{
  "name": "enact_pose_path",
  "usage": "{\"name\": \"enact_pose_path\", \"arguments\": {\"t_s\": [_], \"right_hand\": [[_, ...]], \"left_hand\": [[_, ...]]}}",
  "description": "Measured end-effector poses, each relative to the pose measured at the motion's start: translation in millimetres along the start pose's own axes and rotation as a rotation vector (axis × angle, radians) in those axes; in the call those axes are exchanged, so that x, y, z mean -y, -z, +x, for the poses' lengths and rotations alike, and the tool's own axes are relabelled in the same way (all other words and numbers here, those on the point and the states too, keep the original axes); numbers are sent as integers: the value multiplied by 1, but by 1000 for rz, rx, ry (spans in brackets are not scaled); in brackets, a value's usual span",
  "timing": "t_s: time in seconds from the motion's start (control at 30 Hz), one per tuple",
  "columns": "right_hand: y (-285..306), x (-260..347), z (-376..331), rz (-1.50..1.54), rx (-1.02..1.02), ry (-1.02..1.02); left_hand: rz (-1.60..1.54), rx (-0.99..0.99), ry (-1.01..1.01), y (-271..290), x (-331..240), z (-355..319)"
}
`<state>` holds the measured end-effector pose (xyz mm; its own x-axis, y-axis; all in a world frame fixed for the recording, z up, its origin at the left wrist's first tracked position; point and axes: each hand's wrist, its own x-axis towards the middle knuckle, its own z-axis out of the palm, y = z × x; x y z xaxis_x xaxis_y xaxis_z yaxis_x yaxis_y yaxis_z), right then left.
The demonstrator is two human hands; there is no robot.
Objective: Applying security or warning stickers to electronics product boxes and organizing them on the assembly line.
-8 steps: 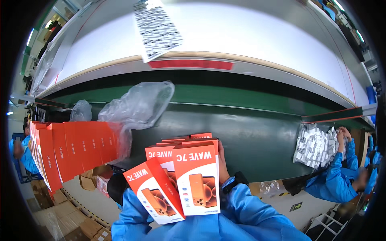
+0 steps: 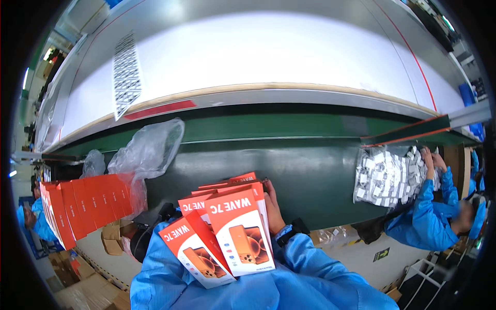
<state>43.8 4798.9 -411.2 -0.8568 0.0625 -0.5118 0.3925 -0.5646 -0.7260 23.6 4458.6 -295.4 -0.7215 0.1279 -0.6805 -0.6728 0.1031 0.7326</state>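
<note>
A bunch of orange-and-white phone boxes (image 2: 240, 235) leans against my blue smock, fanned out and overlapping, with phone pictures on their fronts. My right hand (image 2: 274, 209) grips the right side of the bunch, its fingers partly behind the boxes. On that wrist sits a dark watch (image 2: 292, 231). At the left front of the bunch, one phone box (image 2: 199, 253) tilts away from the others. My left sleeve (image 2: 160, 261) reaches toward the boxes from below, but the left hand itself is hidden behind them.
A row of orange boxes (image 2: 85, 206) stands at the left of the green table (image 2: 305, 170), with a clear plastic bag (image 2: 150, 150) beside it. At right, a co-worker's hands (image 2: 433, 159) touch a bag of small white packets (image 2: 385, 178). A white shelf (image 2: 258, 57) runs above.
The view has swung, so the shelf and table things sit further left. The boxes have tilted in my hold, and more of my right hand shows beside them.
</note>
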Motion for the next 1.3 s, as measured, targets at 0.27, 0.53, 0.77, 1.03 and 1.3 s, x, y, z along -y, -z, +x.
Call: {"name": "enact_pose_path", "arguments": {"t_s": [0.27, 0.53, 0.77, 1.03, 1.3], "right_hand": [[1, -3, -1, 96, -79, 98], [31, 155, -31, -61, -273, 351], [-67, 238, -135, -995, 702, 94], [-102, 204, -150, -1282, 696, 179], [-113, 198, -141, -1460, 746, 255]], "left_hand": [[102, 313, 57, -50, -43, 74], [28, 223, 45, -20, 0, 33], [-562, -670, -365, -29, 63, -94], [-646, -525, -509, -93, 81, -106], [-599, -321, -446, -80, 94, -99]]}}
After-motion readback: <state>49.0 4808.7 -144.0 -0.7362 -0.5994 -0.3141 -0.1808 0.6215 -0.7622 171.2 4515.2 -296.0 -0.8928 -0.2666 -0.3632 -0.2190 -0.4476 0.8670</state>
